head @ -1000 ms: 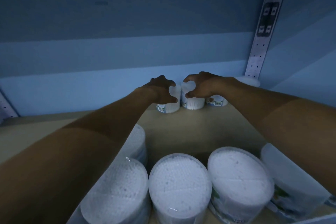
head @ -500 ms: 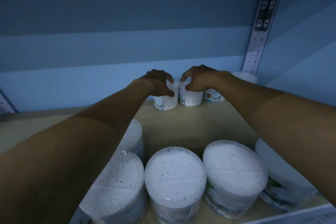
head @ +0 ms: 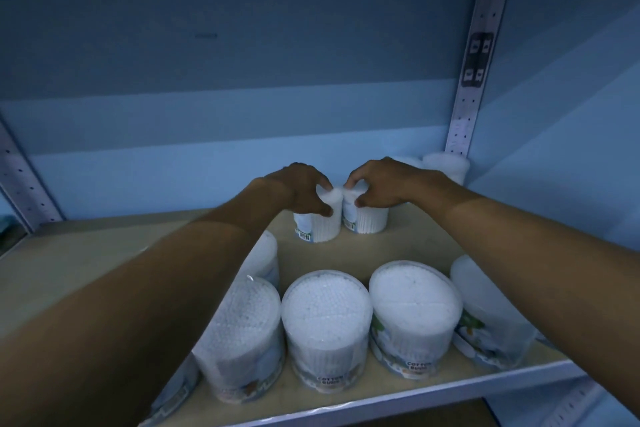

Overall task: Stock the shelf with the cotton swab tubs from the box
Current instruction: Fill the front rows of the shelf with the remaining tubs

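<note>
While gripping tubs, left hand (head: 300, 190), right hand (head: 382, 186), back of shelf (head: 415, 239)

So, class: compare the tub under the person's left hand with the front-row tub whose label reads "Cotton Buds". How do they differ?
The tub under the left hand stands at the back of the shelf; the "Cotton Buds" tub stands in the front row. The left hand covers the back tub's lid; the front tub's lid is untouched and fully visible. The back tub looks smaller, being farther away. Both are upright, white, round and labelled.
</note>
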A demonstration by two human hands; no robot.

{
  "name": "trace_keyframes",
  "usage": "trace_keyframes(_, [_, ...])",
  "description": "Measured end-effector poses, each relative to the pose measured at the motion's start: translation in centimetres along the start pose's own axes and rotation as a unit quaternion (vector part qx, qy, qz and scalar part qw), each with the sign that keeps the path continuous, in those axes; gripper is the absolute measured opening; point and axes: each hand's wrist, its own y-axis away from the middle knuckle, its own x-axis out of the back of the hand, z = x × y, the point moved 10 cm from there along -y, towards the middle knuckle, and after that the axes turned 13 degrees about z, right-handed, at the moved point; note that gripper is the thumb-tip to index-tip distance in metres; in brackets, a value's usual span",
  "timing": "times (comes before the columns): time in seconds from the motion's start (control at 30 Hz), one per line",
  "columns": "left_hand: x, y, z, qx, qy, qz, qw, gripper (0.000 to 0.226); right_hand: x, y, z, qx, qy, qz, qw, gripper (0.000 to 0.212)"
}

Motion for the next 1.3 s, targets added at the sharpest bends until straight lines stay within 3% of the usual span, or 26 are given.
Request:
trace_keyframes(0.27, [0.4, 2.9, 1.1, -0.01, 0.004, -0.015, 1.0, 0.063, 0.5, 3.2, -0.7, 0.024, -0.024, 0.012, 0.999, 0.039])
trace_keyframes(0.5, [0.6, 2.8, 1.4, -0.013, -0.047, -0.065, 0.997, 0.076, 3.2, 3.0, -1.1, -0.006, -0.027, 0.008, 1.0, 0.056])
trace_keyframes(0.6, [0.5, 2.7, 1.4, -0.013, -0.051, -0.083, 0.995, 0.076, 3.4, 2.8, -1.0, -0.035, 0.034, -0.028, 0.998, 0.071])
trace_keyframes(0.67, [0.5, 2.6, 1.5, -0.013, -0.051, -0.089, 0.995, 0.073, 3.2, 2.7, -0.9, -0.05, 0.054, -0.05, 0.996, 0.07])
trace_keyframes(0.9, [0.6, 1.6, 1.1, 0.005, -0.04, -0.084, 0.996, 0.076, 2.4, 2.0, -0.2, -0.09, 0.013, -0.076, 0.993, 0.053])
trace_keyframes(1.1, [0.5, 1.2, 0.8, 0.04, 0.003, -0.077, 0.996, 0.078, 1.6, 2.3, 0.0, -0.074, -0.016, -0.132, 0.988, 0.047])
trace_keyframes(1.3, [1.0, 1.2, 1.0, 0.016, -0.038, -0.08, 0.996, 0.085, 1.6, 2.8, -0.2, -0.061, -0.023, -0.169, 0.983, 0.06])
